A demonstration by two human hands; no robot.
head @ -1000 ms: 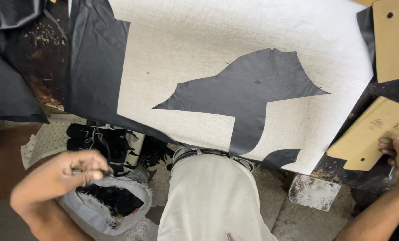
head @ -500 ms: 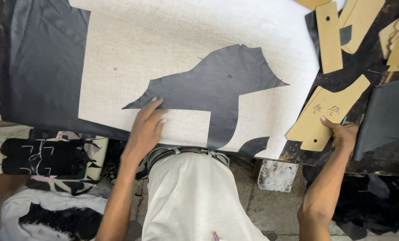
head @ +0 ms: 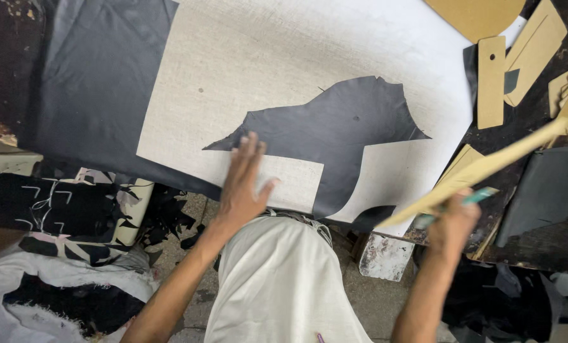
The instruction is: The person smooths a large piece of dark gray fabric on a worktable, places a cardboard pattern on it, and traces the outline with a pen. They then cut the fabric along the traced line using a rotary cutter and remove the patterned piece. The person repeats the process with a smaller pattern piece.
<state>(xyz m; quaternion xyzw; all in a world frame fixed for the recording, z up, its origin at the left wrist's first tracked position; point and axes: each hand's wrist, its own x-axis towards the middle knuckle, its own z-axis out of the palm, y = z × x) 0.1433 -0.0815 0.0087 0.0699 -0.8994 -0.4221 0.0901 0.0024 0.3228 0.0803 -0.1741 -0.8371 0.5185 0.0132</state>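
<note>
Left hand [head: 244, 184] is lying flat with fingers spread, pressing on the pale sheet [head: 284, 82] near the near edge of the table, fingertips touching the lower edge of the black cutout piece [head: 341, 133] that is lying on the sheet toward its near right part. Right hand [head: 452, 222] is hovering off the near right corner of the sheet, fingers curled shut around a tan cardboard pattern [head: 487, 166], which is tilting up and away to the right, blurred; a teal-handled tool [head: 468, 202] is showing in the same grip, its working end hidden. Dark fabric [head: 96, 82] is covering the left part of the table under the sheet. More tan cardboard patterns [head: 491, 79] are lying along the far right edge of the table. A bundle of black pieces [head: 55, 206] is sitting below the table's near left edge, on a patterned bag.
</note>
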